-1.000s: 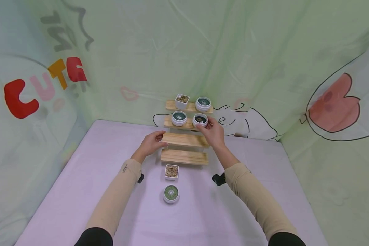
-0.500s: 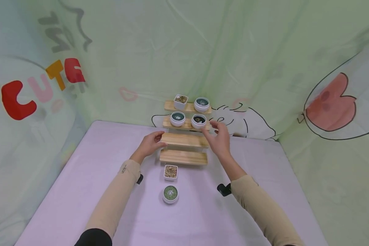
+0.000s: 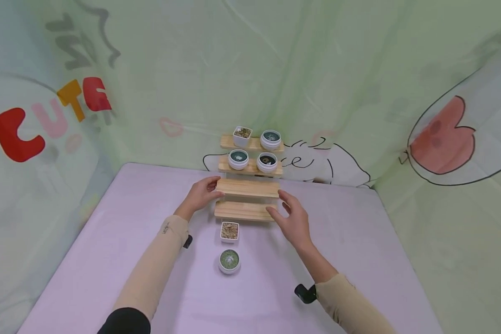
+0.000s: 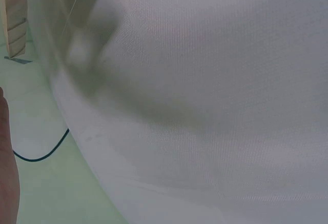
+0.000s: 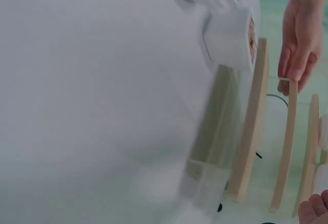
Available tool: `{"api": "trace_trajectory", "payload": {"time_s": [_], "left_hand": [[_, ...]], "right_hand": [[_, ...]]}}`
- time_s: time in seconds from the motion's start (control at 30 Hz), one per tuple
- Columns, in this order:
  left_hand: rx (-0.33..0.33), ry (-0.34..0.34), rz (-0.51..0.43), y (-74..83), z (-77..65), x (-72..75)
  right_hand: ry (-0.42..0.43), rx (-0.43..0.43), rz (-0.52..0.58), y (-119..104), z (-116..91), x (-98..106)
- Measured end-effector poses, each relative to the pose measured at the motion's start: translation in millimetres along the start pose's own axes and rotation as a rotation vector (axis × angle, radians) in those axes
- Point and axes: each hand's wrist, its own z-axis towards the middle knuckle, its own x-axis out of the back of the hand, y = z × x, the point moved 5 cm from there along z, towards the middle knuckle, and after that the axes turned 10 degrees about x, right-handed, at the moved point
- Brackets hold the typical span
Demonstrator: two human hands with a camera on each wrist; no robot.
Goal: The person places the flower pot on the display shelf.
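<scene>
My left hand (image 3: 199, 196) pinches the left end of a bare plank on a stepped wooden shelf stand (image 3: 248, 187); the right wrist view also shows this left hand (image 5: 302, 39) with thumb and fingers about the plank end. By the right ends of the two lower planks, my right hand (image 3: 293, 220) has thumb and fingers spread, holding nothing. On the second plank from the top stand a round white pot with dark filling (image 3: 267, 161) and a round teal-topped pot (image 3: 238, 158). The top plank carries a square pot of brown bits (image 3: 242, 135) and another teal-topped pot (image 3: 271, 139).
In front of the stand, a square white pot of tan bits (image 3: 229, 231) and a round green-topped pot (image 3: 229, 260) sit on the pale cloth-covered table (image 3: 234, 306). A printed green curtain (image 3: 192, 69) hangs close behind the stand.
My right hand has let go of the dark-filled round pot, leaving it on the second plank, and has moved down toward the lower planks. The left hand keeps its hold.
</scene>
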Motion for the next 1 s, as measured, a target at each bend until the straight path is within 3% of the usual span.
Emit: {"api": "trace_trajectory", "payload": {"time_s": [0.6, 0.87, 1.0], "left_hand": [[-0.020, -0.009, -0.027, -0.6, 1.0, -0.2], [-0.018, 0.000, -0.002, 0.5, 0.2, 0.2], [-0.007, 0.001, 0.000, -1.1, -0.6, 0.9]], "right_hand": [[-0.106, -0.101, 0.101, 4.4, -100.8, -37.7], [-0.177, -0.113, 0.135, 0.2, -123.5, -57.0], [-0.198, -0.070, 0.158, -6.8, -127.3, -66.8]]}}
